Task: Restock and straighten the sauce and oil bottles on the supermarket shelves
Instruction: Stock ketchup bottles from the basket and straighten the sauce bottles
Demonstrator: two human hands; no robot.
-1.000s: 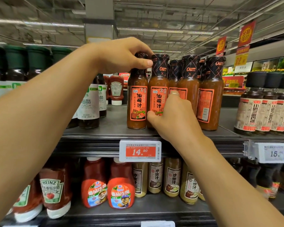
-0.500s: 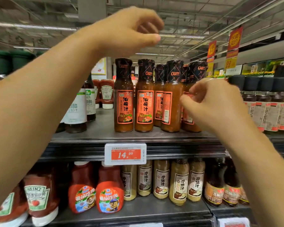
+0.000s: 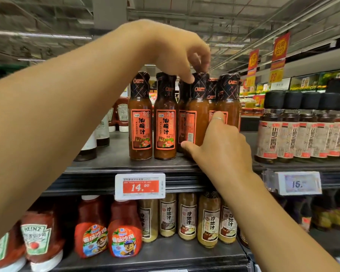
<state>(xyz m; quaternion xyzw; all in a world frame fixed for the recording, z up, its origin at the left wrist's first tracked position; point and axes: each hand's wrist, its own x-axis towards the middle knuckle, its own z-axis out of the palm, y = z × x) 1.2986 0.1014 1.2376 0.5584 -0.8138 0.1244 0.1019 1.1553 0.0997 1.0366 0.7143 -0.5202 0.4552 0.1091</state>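
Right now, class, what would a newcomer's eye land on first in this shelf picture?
Two bare arms reaching in: the left hand pinches the cap of an orange sauce bottle on the upper shelf, while the right hand steadies its base. Just below hangs the red 14.90 price tag.

The orange sauce bottles (image 3: 140,122) looked like glossy clear glass or plastic, with matt black film wrapping their necks and smooth printed paper labels. The shelf (image 3: 114,163) was dull grey metal. The price tag (image 3: 140,186) sat in a smooth white plastic frame.
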